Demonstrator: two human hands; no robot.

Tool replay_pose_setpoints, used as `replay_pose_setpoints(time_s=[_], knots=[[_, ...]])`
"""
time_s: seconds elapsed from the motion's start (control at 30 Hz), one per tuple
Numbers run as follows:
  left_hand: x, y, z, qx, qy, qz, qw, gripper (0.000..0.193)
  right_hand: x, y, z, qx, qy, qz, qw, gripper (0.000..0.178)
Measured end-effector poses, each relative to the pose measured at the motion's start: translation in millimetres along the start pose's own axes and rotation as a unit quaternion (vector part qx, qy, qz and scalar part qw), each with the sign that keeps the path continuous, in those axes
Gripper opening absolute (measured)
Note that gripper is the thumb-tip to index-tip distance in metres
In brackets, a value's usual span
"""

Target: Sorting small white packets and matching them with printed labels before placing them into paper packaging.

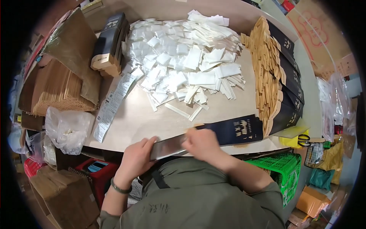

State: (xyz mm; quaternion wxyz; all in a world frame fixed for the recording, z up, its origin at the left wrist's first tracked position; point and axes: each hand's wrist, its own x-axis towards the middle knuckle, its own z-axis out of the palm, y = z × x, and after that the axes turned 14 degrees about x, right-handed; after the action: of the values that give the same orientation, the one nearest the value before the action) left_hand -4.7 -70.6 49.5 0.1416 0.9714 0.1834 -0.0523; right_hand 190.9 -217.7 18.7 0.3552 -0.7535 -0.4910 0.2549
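Note:
My left hand (139, 156) grips the near left end of a long, flat, glossy grey packet (167, 147) at the table's front edge. My right hand (204, 144) is closed over the packet's other end, its fingertips pressed on it. Just beyond that hand lies a dark blue paper sleeve (234, 131) with pale print, its right end reaching the stacked sleeves. Whether the packet and this sleeve are joined is hidden by my right hand. Loose white paper packets (202, 78) and small clear sachets (154, 40) are heaped across the table (129, 124) ahead.
Dark sleeves with brown edges (268, 72) are stacked at the right. To the left are a printed strip (114, 103), a carton of brown sheets (63, 87), dark boxes (110, 42) and a plastic bag (68, 129). Scissors (304, 140) and a green basket (284, 173) sit at the lower right.

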Motion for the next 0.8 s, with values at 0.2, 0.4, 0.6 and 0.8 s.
replay_pose_setpoints(time_s=[0.2,0.4,0.6,0.8], knots=[[49.1,-9.8,-7.3,-0.069,0.059,0.095,0.991,0.066,55.0,3.2,-36.8,-0.063,-0.019,-0.169,0.983,0.012],[179.9,-9.7,0.8,-0.046,0.331,-0.027,0.942,0.036,92.0,58.1,-50.7,-0.117,0.047,-0.189,0.974,0.013],[194.8,-16.6,11.4,-0.029,0.277,-0.065,0.958,0.026,70.7,40.0,-52.5,-0.079,0.041,-0.273,0.958,0.009],[90.9,-21.3,-14.3,-0.227,0.254,-0.116,0.933,0.010,71.7,32.1,-97.1,0.047,0.102,-0.113,0.987,0.010]])
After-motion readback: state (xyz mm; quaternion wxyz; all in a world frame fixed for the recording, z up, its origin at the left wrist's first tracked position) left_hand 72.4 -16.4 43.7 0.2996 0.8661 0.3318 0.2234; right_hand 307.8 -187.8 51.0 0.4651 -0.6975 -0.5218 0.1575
